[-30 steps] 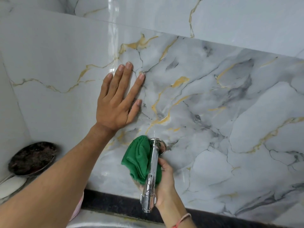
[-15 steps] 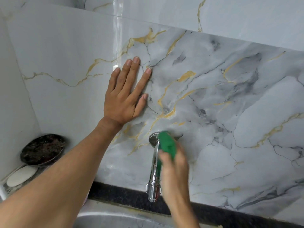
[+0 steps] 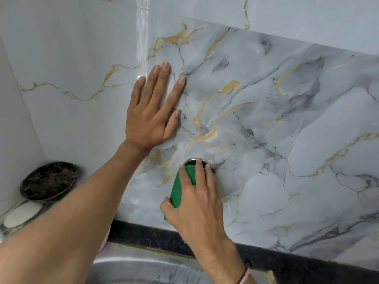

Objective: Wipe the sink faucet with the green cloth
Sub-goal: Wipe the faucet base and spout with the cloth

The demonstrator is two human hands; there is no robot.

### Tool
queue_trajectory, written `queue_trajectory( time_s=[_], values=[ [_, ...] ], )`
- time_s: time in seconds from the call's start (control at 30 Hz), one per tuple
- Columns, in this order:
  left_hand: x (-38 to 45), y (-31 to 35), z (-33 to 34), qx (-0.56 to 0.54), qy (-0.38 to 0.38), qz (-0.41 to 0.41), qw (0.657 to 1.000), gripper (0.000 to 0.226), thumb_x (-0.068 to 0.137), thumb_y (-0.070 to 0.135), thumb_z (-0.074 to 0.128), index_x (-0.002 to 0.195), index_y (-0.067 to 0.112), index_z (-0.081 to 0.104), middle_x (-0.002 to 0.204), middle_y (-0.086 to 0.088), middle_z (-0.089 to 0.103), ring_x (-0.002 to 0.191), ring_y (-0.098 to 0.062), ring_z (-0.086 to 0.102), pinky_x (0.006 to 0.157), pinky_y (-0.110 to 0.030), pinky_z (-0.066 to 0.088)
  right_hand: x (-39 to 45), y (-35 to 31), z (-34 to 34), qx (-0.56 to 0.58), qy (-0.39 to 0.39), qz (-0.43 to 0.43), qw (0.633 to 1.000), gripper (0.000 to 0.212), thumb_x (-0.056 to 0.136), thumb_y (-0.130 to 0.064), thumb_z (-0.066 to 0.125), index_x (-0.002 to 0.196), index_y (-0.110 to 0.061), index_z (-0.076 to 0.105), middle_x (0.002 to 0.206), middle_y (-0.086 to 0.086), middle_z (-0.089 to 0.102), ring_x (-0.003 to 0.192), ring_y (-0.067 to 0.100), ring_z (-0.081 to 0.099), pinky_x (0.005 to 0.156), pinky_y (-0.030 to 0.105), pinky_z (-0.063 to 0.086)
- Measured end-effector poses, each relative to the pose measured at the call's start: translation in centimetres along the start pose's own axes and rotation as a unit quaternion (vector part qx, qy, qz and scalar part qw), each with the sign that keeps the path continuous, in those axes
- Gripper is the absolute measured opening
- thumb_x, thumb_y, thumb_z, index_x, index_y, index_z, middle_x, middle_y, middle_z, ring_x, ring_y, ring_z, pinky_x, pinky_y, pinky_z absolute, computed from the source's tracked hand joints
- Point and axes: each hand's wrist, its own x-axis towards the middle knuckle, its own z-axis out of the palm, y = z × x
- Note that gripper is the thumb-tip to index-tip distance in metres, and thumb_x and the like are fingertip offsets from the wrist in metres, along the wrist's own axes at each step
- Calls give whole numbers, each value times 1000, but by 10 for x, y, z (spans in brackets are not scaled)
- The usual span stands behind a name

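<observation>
**Cloth wrapped over the faucet, wipe under way**

Marble-patterned wall tiles (image 3: 266, 119), grey with gold veins, fill most of the view; a dark bench (image 3: 143, 232) edge runs below them, and a steel sink (image 3: 133, 269) rim shows at the bottom.

Right hand (image 3: 196, 210) has its grip closed around the green cloth (image 3: 180, 187), fingers over the top and thumb on the near left side, so the cloth is pressed against the faucet beneath it. Of the faucet (image 3: 191, 160) only the chrome flange at the wall shows, just beyond the fingertips; the spout is hidden under the cloth and palm, so its exact line cannot be told. Left hand (image 3: 151, 117) holds nothing: it lies flat and spread on the wall, up and to the left of the grip and apart from the cloth, seemingly as a brace.

Judging by this, the step in hand is the wipe itself, with the grip at the wall end of the faucet. A next stroke would call for holding the squeeze while sliding the cloth along the spout toward the sink, then turning the wrist to reach the underside and the flange rim. Loosening too much could let the cloth slip off into the sink.

Far left of the grip, in the corner, sit a dark dish (image 3: 49, 181) and a white soap (image 3: 22, 214).
</observation>
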Motion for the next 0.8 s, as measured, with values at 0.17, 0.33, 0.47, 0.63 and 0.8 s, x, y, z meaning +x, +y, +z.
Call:
queue_trajectory(
  time_s=[0.17, 0.33, 0.47, 0.63, 0.8],
  values=[
    [2, -1, -2, 6, -4, 0, 1000, 62, 102, 37, 35, 162, 18, 36, 165, -21, 37, 155, -35, 36, 126, -50, 35, -20, -2, 9, 21, 49, -7, 999, 80, 70, -35, 72, 145, -19, 51, 158, 19, 41, 148, 40, 36, 106, 50, 56],
    [2, 0, -4, 8, -8, -4, 1000, 62, 101, 36, 38, 161, 18, 38, 162, -23, 44, 154, -36, 38, 125, -52, 37, -54, -3, 34, 123, 127, -26, 984, 80, 66, -12, 71, 144, -22, 56, 164, 20, 35, 152, 41, 31, 97, 49, 61],
    [5, 0, -4, 11, -4, -6, 1000, 62, 101, 36, 36, 160, 17, 39, 161, -23, 45, 153, -36, 39, 124, -52, 38, -87, 0, 47, 255, 109, -21, 960, 91, 49, 10, 76, 134, -21, 68, 151, 21, 51, 143, 45, 44, 98, 36, 61],
    [3, -1, -3, 11, -6, -7, 1000, 62, 101, 36, 37, 160, 17, 39, 161, -23, 44, 154, -36, 38, 125, -52, 36, -112, 21, 45, 697, 68, 245, 670, 48, 89, 18, 62, 126, -13, 66, 140, 19, 63, 130, 24, 58, 110, 29, 51],
    [3, 2, -4, 14, -2, -3, 1000, 62, 101, 35, 37, 160, 17, 40, 161, -23, 45, 152, -36, 40, 124, -52, 38, -82, 66, 33, 820, -100, 422, 373, 48, 91, -50, 54, 99, -6, 71, 95, 24, 68, 88, 31, 64, 93, 51, 47]
  ],
)
